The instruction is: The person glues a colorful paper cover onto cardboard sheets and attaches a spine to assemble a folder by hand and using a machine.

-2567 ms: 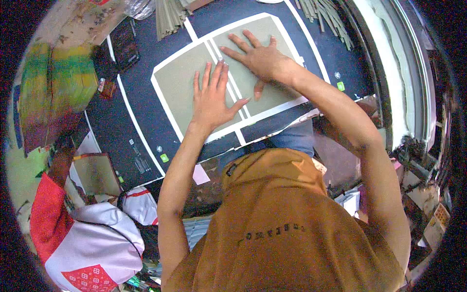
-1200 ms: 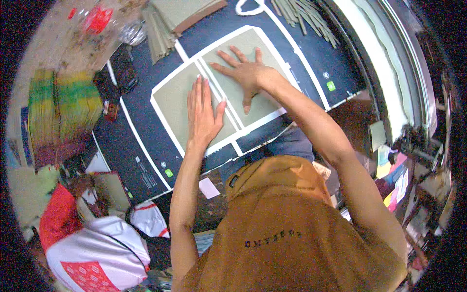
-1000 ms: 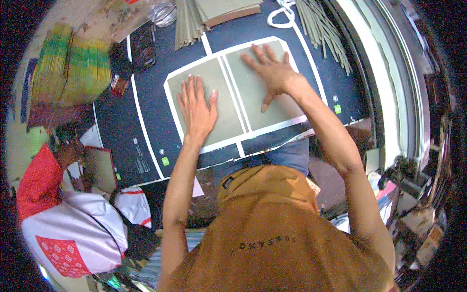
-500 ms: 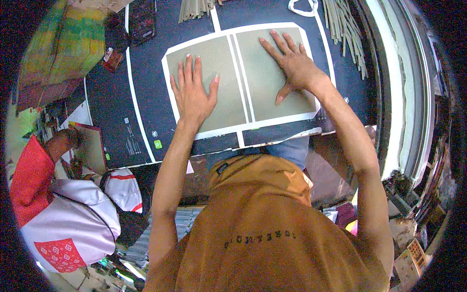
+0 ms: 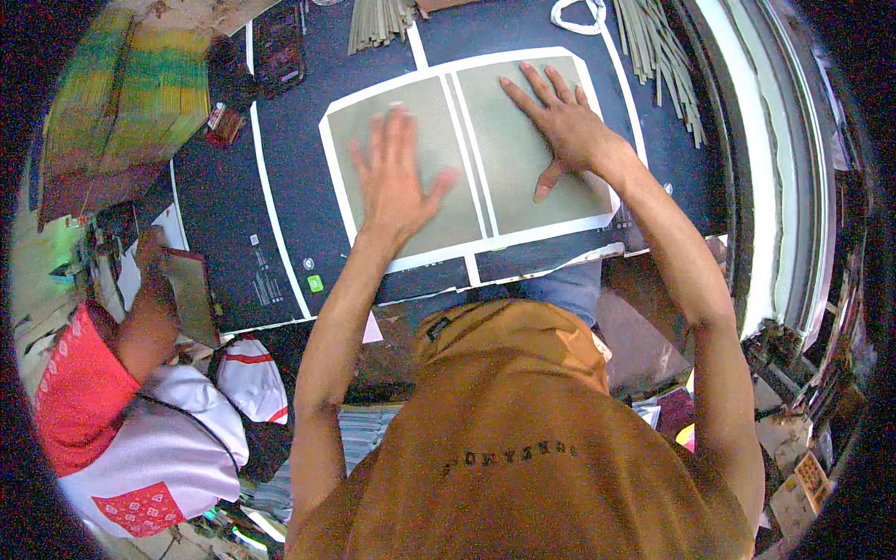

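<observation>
Two grey-beige boards lie side by side on a dark blue printed sheet (image 5: 289, 168) with white lines, the left board (image 5: 434, 121) and the right board (image 5: 523, 213). Between them runs a narrow strip (image 5: 470, 154) of the same colour, edged in white. A white border surrounds the pair, its upper corners cut at a slant. Over the left board my left hand (image 5: 397, 187) is smeared by motion, palm down with fingers apart; whether it touches is unclear. My right hand (image 5: 571, 135) rests flat on the right board, fingers spread, holding nothing.
Grey strips (image 5: 663, 75) lie at the far right, with another bundle (image 5: 378, 26) at the back. Near them is a white ring-shaped thing (image 5: 579, 13). A tall stack of yellow-green sheets (image 5: 121, 112) stands far left. A co-worker's red sleeve (image 5: 79, 392) is at lower left.
My left hand has moved a little to the right over the left board and blurred. My right hand stays in place on its board. The co-worker's arm has shifted to the right.
</observation>
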A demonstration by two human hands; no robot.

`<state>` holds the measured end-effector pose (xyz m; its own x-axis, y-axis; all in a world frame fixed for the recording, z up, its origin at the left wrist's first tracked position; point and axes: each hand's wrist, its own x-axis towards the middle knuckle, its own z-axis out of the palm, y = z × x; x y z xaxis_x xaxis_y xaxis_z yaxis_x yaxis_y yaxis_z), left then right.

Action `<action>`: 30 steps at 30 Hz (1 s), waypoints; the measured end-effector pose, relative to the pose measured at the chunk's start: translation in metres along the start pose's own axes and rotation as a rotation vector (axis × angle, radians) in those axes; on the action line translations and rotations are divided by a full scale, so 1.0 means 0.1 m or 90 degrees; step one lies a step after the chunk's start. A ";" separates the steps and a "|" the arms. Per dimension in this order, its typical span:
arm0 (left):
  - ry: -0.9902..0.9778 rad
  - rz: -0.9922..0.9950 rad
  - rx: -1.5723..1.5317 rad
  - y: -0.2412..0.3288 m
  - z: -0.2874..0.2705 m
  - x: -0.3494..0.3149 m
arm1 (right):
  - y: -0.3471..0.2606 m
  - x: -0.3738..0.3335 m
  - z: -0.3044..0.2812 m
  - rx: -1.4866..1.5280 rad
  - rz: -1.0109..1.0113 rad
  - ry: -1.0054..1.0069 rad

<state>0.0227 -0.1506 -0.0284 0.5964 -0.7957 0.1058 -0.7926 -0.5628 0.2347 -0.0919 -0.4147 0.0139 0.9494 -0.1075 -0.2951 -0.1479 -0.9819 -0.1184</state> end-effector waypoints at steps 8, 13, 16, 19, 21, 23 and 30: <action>-0.098 0.210 -0.051 0.22 0.00 0.08 | -0.02 -0.03 0.03 0.000 -0.007 -0.002; -0.094 0.212 -0.052 0.23 0.01 0.07 | -0.01 -0.05 0.04 -0.012 -0.004 0.005; -0.083 0.219 -0.047 0.22 0.02 0.07 | -0.01 -0.05 0.04 -0.005 -0.008 0.006; -0.092 0.185 -0.149 0.15 -0.01 0.09 | -0.07 -0.03 -0.08 -0.023 -0.012 -0.039; -0.027 0.108 -0.350 0.06 -0.08 0.10 | -0.06 0.02 -0.18 -0.006 -0.018 -0.090; 0.126 -0.002 -0.638 -0.05 -0.27 0.07 | 0.05 0.16 -0.32 0.049 -0.032 -0.141; 0.469 -0.326 -0.910 0.01 -0.78 -1.58 | -0.44 0.93 -0.47 0.076 -0.132 0.145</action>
<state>-0.0625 -0.0077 0.0303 0.9928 -0.1101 0.0463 -0.0166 0.2562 0.9665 0.0156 -0.3884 0.0366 0.9983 0.0478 -0.0348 0.0368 -0.9629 -0.2675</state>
